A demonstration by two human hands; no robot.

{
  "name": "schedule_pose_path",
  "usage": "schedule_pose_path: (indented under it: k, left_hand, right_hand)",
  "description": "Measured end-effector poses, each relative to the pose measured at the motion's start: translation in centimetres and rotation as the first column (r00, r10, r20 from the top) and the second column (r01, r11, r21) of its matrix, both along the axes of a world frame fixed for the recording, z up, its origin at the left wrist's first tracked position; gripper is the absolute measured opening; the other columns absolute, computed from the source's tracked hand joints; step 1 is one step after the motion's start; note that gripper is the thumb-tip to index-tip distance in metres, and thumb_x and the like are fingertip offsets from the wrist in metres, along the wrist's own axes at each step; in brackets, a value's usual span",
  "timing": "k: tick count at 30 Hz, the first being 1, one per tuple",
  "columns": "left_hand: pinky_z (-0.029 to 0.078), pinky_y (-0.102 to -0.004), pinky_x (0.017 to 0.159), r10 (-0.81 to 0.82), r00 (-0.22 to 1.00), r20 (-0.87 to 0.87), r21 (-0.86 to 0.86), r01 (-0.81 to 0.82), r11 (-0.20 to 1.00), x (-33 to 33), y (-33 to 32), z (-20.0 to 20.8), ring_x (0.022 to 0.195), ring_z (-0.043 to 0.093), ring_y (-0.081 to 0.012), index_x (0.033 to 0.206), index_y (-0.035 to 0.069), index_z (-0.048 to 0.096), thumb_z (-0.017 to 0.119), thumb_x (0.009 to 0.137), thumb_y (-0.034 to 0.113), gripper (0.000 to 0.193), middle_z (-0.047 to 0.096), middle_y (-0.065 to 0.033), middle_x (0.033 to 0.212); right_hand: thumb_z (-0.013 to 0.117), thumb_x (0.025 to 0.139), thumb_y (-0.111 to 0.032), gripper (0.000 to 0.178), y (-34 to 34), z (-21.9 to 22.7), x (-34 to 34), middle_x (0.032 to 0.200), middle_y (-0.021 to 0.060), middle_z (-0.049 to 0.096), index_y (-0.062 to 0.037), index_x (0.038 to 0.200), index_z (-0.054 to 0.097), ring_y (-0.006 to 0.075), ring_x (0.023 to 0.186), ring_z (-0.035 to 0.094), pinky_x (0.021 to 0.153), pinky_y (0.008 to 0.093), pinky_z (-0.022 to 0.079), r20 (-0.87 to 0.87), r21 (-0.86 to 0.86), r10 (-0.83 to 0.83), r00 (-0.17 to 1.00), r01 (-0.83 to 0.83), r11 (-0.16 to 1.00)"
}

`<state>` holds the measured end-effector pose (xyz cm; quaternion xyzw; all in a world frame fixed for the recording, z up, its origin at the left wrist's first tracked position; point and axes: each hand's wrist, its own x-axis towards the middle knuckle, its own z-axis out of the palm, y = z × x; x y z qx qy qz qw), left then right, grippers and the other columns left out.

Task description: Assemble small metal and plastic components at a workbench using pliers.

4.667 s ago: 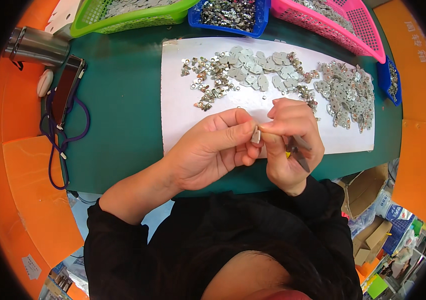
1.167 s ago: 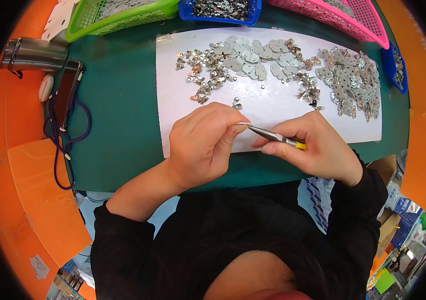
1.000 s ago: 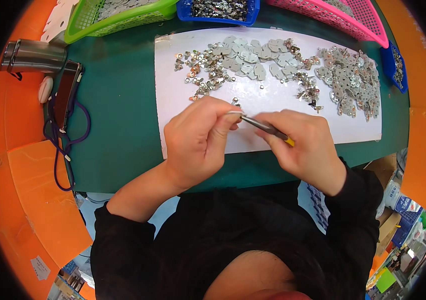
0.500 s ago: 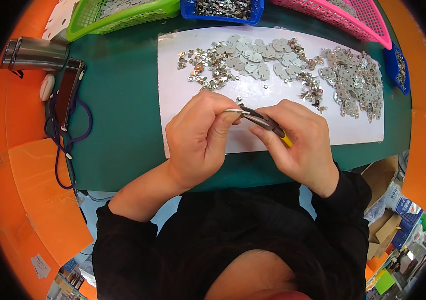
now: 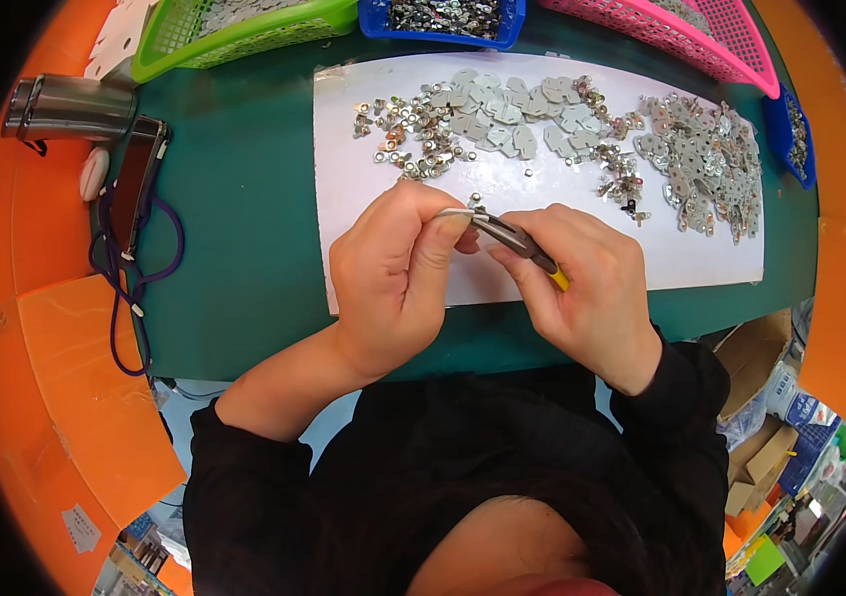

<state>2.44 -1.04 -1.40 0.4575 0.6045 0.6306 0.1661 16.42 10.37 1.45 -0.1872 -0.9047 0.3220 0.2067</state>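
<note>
My left hand (image 5: pixel 393 268) is closed, pinching a small flat metal plate (image 5: pixel 457 213) between thumb and forefinger. In my right hand (image 5: pixel 587 283) is a pair of pliers (image 5: pixel 514 238) with dark jaws and a yellow handle. The pliers' tips meet the plate just beyond my left thumb; whether they grip it is hard to see. A small shiny metal fitting (image 5: pixel 476 200) shows by the tips. Both hands are over the near part of a white board (image 5: pixel 542 273). Behind them on the board lie loose grey plates (image 5: pixel 520 107) and small metal fittings (image 5: pixel 423 149).
A heap of metal pieces (image 5: pixel 701 164) covers the board's right side. Green (image 5: pixel 244 48), blue (image 5: pixel 443 42) and pink (image 5: pixel 681 40) baskets line the far edge, with a small blue bin (image 5: pixel 792 139) at right. A steel tumbler (image 5: pixel 75 107) and a phone with a cord (image 5: pixel 135 184) are at left.
My right hand and the pliers have shifted slightly left, bringing the tips closer to my left thumb. My left hand has hardly moved.
</note>
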Motion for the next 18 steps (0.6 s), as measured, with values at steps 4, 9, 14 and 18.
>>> schedule_pose_path:
  k: [4,9,14,18]
  left_hand:
    - [0.049,-0.0241,0.062,-0.034,0.998,0.049,-0.030,0.035,0.999,0.0,-0.3,0.0,0.068,0.062,-0.0119,0.091,-0.001,0.060,0.056,0.098,0.005,0.010,0.064,-0.0064,0.078]
    - [0.053,-0.0276,0.076,-0.144,0.882,0.450,0.058,0.133,0.989,0.5,-0.2,1.0,0.080,0.066,-0.0155,0.100,-0.003,0.059,0.056,0.099,0.004,0.008,0.065,-0.0100,0.087]
    - [0.057,-0.0334,0.077,-0.266,0.714,0.648,0.200,0.177,0.964,-0.9,-0.1,0.5,0.085,0.069,-0.0216,0.099,-0.001,0.057,0.059,0.096,0.002,0.005,0.068,-0.0214,0.103]
    - [0.059,-0.0342,0.072,-0.152,0.656,0.739,0.151,0.058,0.987,-1.9,-0.2,0.7,0.082,0.071,-0.0242,0.100,0.001,0.056,0.059,0.097,0.006,0.007,0.068,-0.0233,0.105]
  right_hand:
    - [0.073,0.077,-0.003,0.016,-0.1,0.0,0.1,0.074,0.0091,0.062,-0.0045,0.092,0.067,0.0267,0.066,0.060,0.057,0.0342,0.045,0.020,0.089,-0.019,1.000,0.018,0.996]
    - [0.073,0.069,-0.001,0.023,0.3,-0.2,0.1,0.069,0.0061,0.056,-0.0067,0.090,0.066,0.0243,0.063,0.056,0.055,0.0337,0.043,-0.034,0.311,-0.049,0.998,0.057,0.949]
    - [0.072,0.067,0.002,0.026,0.7,0.3,1.1,0.069,0.0050,0.055,-0.0070,0.090,0.067,0.0235,0.062,0.055,0.055,0.0313,0.041,-0.096,0.320,-0.069,0.993,0.096,0.942]
    - [0.070,0.075,0.004,0.017,3.0,0.3,4.0,0.074,0.0059,0.059,-0.0020,0.091,0.066,0.0192,0.067,0.055,0.061,0.0255,0.041,-0.133,0.148,-0.262,0.956,0.280,0.948]
